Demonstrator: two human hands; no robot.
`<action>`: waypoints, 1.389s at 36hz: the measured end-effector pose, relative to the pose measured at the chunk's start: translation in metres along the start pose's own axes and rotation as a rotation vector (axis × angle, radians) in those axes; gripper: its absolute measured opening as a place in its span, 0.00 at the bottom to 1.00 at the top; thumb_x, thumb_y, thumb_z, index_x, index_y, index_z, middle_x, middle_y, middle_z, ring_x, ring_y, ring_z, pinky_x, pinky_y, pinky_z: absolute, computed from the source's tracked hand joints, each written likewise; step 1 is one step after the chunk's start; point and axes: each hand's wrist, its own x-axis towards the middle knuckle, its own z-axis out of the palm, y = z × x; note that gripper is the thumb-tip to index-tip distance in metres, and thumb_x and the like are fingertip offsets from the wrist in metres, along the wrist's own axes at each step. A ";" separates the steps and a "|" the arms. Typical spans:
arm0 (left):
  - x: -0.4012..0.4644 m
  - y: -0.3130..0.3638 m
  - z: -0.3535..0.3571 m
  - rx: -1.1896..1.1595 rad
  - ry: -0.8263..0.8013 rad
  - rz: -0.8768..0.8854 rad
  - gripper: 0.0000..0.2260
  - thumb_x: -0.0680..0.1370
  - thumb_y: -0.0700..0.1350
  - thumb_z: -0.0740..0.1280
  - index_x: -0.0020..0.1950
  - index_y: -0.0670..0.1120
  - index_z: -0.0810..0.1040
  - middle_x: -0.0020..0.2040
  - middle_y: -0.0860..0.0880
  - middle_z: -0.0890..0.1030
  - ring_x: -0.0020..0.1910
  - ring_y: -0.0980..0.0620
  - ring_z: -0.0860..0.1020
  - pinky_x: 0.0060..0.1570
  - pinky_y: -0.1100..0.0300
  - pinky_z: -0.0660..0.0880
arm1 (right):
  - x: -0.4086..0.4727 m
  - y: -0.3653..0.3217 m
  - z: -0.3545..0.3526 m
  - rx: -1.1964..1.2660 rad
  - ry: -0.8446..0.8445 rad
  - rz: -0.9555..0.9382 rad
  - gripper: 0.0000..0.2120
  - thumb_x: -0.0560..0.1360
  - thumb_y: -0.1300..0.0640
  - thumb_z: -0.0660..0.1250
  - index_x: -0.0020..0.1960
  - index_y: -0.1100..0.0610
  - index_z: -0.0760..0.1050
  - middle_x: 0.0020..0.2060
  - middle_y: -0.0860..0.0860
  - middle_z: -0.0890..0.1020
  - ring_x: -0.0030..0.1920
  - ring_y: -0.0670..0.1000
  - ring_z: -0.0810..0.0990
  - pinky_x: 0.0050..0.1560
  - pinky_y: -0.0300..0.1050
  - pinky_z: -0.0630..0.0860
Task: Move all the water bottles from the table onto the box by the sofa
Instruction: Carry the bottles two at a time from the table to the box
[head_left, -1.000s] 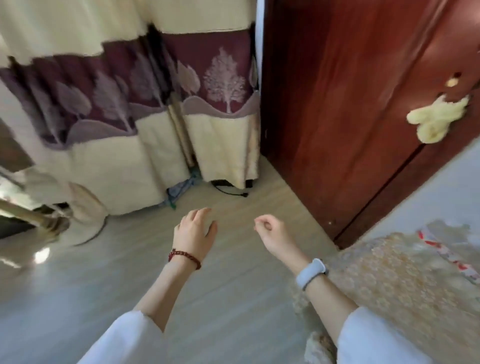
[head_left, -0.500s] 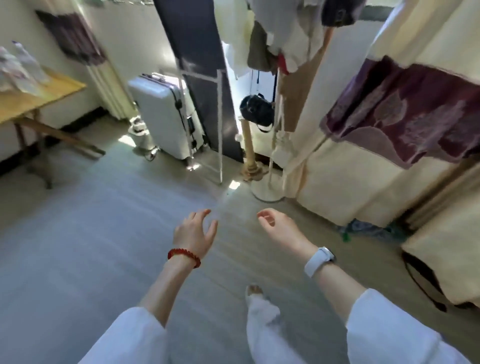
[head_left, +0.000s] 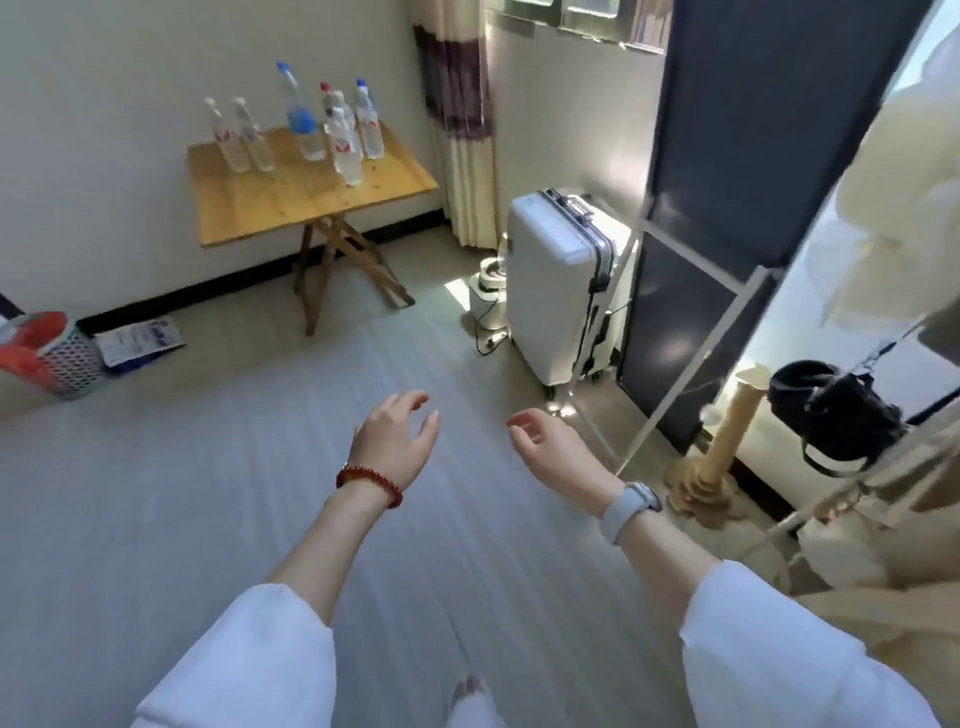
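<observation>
Both hands empty, held out over bare floor (head_left: 156, 519). Left hand (head_left: 395, 441) w/ fingers spread & loose, grasping nothing; red bead bracelet (head_left: 369, 480) on its wrist. Right hand (head_left: 550, 447) palm-up, fingers curled slightly, also released; grey watch (head_left: 631, 509) on wrist. Bottles (head_left: 311, 124) stand upright in a cluster on the wood table (head_left: 291, 202), well apart from both hands, up & left of the left hand, by the wall. White suitcase (head_left: 561, 280) up & just right of the right hand. Box & sofa not in view.
</observation>
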 end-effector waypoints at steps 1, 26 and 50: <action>0.019 -0.009 -0.003 0.002 0.016 -0.019 0.14 0.77 0.49 0.62 0.60 0.46 0.74 0.58 0.47 0.78 0.58 0.47 0.75 0.60 0.50 0.70 | 0.024 -0.008 0.003 -0.007 -0.013 -0.017 0.13 0.77 0.52 0.57 0.58 0.55 0.74 0.54 0.53 0.80 0.53 0.53 0.77 0.47 0.40 0.68; 0.600 -0.206 -0.099 -0.124 0.236 -0.174 0.12 0.76 0.45 0.64 0.58 0.44 0.76 0.56 0.46 0.78 0.57 0.49 0.75 0.56 0.62 0.68 | 0.650 -0.216 0.037 0.030 -0.037 -0.172 0.14 0.78 0.54 0.58 0.60 0.57 0.71 0.55 0.54 0.79 0.52 0.51 0.78 0.48 0.42 0.74; 1.007 -0.417 -0.130 -0.105 0.116 -0.355 0.13 0.77 0.46 0.63 0.61 0.45 0.73 0.60 0.47 0.76 0.59 0.51 0.73 0.56 0.63 0.67 | 1.193 -0.326 0.143 0.306 0.064 0.069 0.53 0.65 0.51 0.76 0.75 0.54 0.41 0.75 0.55 0.51 0.74 0.56 0.53 0.73 0.57 0.56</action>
